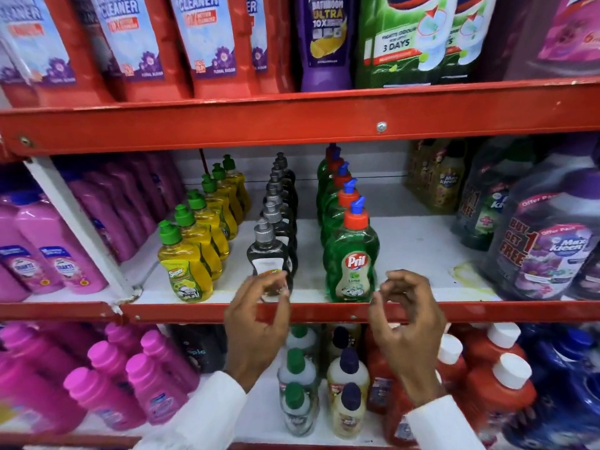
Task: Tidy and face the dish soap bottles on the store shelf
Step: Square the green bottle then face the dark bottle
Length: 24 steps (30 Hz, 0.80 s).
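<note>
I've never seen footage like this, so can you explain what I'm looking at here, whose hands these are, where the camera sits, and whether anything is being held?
There is one picture, from a camera worn on a person's head, looking down at a red store shelf. The left hand and right hand belong to that person. On the middle shelf stand three rows of dish soap: yellow bottles, black bottles and green bottles. The left fingers curl at the front black bottle; whether they touch it is unclear. The right hand holds nothing.
</note>
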Motion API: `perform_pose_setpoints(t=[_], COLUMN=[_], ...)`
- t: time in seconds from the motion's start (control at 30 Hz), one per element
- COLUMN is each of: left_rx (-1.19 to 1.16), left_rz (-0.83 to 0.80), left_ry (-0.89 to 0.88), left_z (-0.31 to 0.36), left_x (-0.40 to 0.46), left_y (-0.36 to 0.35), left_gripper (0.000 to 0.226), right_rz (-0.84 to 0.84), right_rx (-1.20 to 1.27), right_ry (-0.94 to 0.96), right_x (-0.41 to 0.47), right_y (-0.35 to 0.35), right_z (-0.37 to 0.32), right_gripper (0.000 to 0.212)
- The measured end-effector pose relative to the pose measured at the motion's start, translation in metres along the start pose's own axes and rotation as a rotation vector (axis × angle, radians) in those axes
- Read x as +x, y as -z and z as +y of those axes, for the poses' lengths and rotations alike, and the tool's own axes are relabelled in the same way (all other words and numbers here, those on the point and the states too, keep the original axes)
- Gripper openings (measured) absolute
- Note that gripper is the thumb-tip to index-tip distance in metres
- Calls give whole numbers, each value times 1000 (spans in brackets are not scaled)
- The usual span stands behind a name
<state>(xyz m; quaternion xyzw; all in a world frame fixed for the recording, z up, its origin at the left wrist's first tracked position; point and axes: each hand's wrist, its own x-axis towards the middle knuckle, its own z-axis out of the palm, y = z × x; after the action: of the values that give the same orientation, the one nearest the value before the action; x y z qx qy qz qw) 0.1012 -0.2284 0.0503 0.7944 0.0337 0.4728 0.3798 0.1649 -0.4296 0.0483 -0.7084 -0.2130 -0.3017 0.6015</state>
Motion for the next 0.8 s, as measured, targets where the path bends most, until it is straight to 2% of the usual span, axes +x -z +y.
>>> perform_pose_setpoints(t=[0.07, 0.1, 0.2, 0.27, 0.33, 0.43, 0.57, 0.8], left_rx=[-18, -48, -43, -22, -36, -80, -77, -139], left_rz=[93, 86, -85, -223, -319, -370, -359, -376], left_ry=[44, 105, 267, 314, 327, 331, 288, 249], left_z=[-16, -25, -53, -67, -77, -83, -85, -80], left_x=[8, 14, 29, 35, 39, 43, 38, 37], left_y=[18, 24, 35, 38, 37, 35, 33, 33], left_gripper=[23, 30, 60, 66, 67, 63, 39, 36], right_rz=[-140, -234, -386, -464, -530, -579, -601, -579], right_rx=[-44, -69, -139, -192, -233, -290, -327, -321], right_ry=[82, 84, 1, -62, -65, -86, -119, -172], right_x=[-12, -15, -12, -6, 1, 6, 5, 3], right_y=[-25, -40, -81, -98, -107, -114, -115, -111], right_z=[-16, -20, -18, -19, -19, -18, -13, -14], right_gripper=[28, 28, 36, 47, 49, 42, 38, 36])
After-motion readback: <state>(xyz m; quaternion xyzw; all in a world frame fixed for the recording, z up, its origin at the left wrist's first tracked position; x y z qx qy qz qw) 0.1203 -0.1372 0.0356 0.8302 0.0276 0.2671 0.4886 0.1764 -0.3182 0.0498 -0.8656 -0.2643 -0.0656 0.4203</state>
